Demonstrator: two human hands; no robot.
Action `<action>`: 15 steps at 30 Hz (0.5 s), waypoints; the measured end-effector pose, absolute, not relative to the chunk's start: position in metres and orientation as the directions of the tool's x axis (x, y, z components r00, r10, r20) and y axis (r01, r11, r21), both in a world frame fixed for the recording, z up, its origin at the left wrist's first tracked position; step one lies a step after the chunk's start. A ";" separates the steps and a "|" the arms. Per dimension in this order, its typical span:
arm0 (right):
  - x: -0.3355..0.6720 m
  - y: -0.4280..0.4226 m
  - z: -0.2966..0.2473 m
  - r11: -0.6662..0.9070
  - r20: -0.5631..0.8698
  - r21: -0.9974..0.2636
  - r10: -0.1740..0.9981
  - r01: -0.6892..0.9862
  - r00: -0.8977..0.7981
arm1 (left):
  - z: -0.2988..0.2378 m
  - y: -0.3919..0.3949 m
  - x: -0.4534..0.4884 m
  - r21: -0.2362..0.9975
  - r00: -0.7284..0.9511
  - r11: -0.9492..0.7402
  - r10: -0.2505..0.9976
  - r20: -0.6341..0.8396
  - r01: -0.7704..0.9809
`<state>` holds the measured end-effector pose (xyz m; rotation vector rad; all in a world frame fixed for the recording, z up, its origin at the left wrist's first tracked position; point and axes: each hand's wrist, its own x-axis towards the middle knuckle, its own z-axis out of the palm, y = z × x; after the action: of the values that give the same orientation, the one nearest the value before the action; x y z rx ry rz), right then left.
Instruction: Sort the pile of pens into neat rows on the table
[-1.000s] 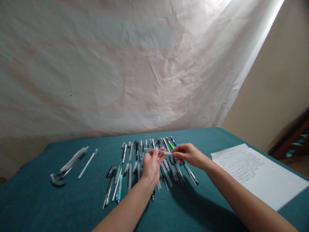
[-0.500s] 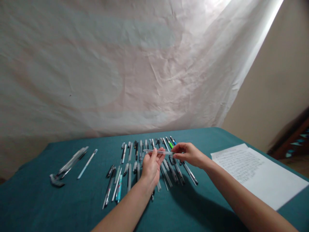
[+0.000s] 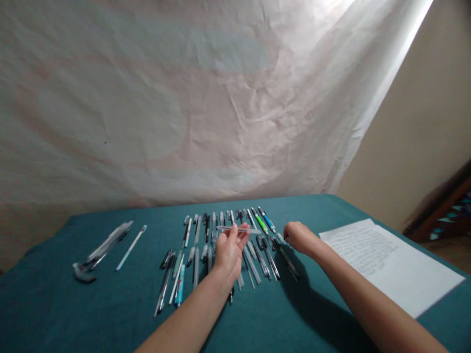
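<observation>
My left hand [image 3: 228,252] pinches a clear pen barrel [image 3: 241,229] between thumb and fingertips and holds it level above the rows of pens [image 3: 206,247] on the teal tablecloth [image 3: 279,314]. My right hand [image 3: 300,237] is curled closed to the right of the barrel, low over the right end of the pen rows, near a dark pen [image 3: 286,259]. Whether it holds a small piece I cannot make out. A green pen [image 3: 260,222] and a blue pen [image 3: 268,220] lie at the back right of the rows.
A written sheet of white paper [image 3: 390,264] lies on the right of the table. A bundle of clear pens [image 3: 106,247] and a single white pen [image 3: 131,247] lie at the left. A creased white cloth [image 3: 184,98] hangs behind the table.
My right hand has let go of the barrel's right end and drawn away to the right, closing. My left hand still holds the barrel, slightly lower.
</observation>
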<state>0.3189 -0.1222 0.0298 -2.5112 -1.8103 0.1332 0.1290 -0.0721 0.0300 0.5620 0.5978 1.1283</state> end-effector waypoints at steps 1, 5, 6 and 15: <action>0.319 -0.122 0.029 -0.317 -0.051 -0.077 0.948 0.945 0.314 | 0.030 -0.072 0.129 0.682 0.308 0.327 0.939 -0.155 -0.654; 0.318 -0.121 0.027 -0.316 -0.072 -0.054 0.947 0.947 0.312 | 0.031 -0.073 0.129 0.685 0.310 0.331 0.937 -0.159 -0.649; 0.318 -0.120 0.026 -0.316 -0.075 -0.050 0.947 0.948 0.312 | 0.031 -0.073 0.130 0.686 0.310 0.332 0.937 -0.160 -0.648; 0.322 -0.117 0.017 -0.304 -0.080 -0.061 0.951 0.951 0.299 | 0.032 -0.075 0.129 0.681 0.325 0.341 0.932 -0.158 -0.648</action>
<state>0.3218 -0.1165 0.0173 -2.5303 -1.8513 0.1586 0.1291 -0.0746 0.0317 0.5610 0.5949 1.1104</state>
